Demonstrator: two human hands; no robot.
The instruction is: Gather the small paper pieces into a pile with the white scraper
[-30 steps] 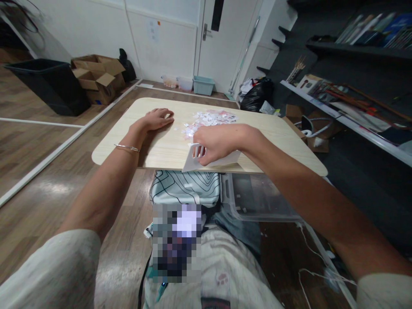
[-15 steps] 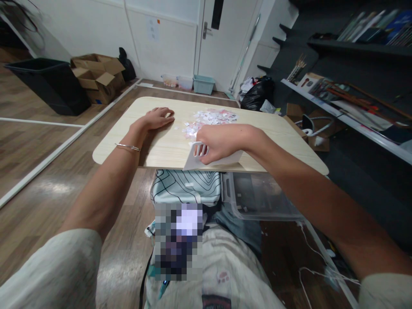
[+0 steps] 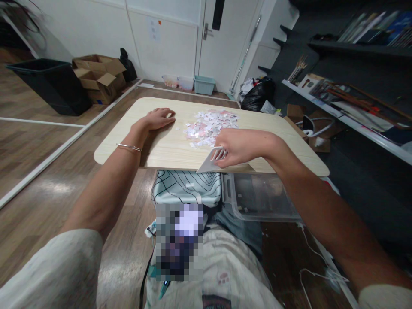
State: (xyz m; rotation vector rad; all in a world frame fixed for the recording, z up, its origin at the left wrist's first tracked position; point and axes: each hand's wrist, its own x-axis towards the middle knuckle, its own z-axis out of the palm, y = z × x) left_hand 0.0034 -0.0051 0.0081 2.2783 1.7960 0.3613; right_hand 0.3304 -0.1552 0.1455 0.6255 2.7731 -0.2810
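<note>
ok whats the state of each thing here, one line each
left hand: open, flat, palm down on the table
right hand: closed in a grip on the white scraper
white scraper: held tilted at the table's near edge
paper scraps: loose pile on the table, past the right hand
clear bin: open, under the table's near edge
cardboard boxes: flaps open
door: shut

To our far left we see a large black plastic bin [image 3: 48, 86] on the brown wooden floor [image 3: 38, 146], with open brown cardboard boxes [image 3: 98, 77] just beside it. By the white door [image 3: 225, 43] stands a small teal plastic basket [image 3: 204, 84], and a black rubbish bag [image 3: 257, 96] slumps near it. Close below us lie a clear plastic tub [image 3: 260, 197] and a teal line-patterned cushion [image 3: 186, 186] just beside it. On our right, dark shelves [image 3: 357, 49] carry books.
</note>
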